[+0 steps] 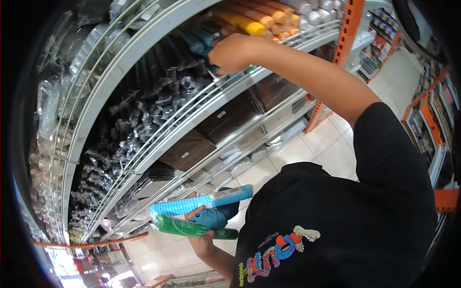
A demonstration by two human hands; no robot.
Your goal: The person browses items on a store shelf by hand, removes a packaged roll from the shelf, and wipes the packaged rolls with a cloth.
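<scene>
Blue and green sleeves of stacked paper cups (201, 213) sit clamped in the left hand (204, 230) — right hand (233, 53) curls, fingers hidden, on dark-blue cup stacks (199, 41) at the white wire shelf's (158, 127) front edge — labels unreadable.

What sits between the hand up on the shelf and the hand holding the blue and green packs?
Head view: wire shelves of black packs and brown boxes lie between right hand and left hand.

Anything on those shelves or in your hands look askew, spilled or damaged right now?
Nothing stands out. The right hand reaches among dark blue packs on the shelf; the left hand holds a light blue sleeve and a green sleeve, both whole. The rows look orderly.
</scene>
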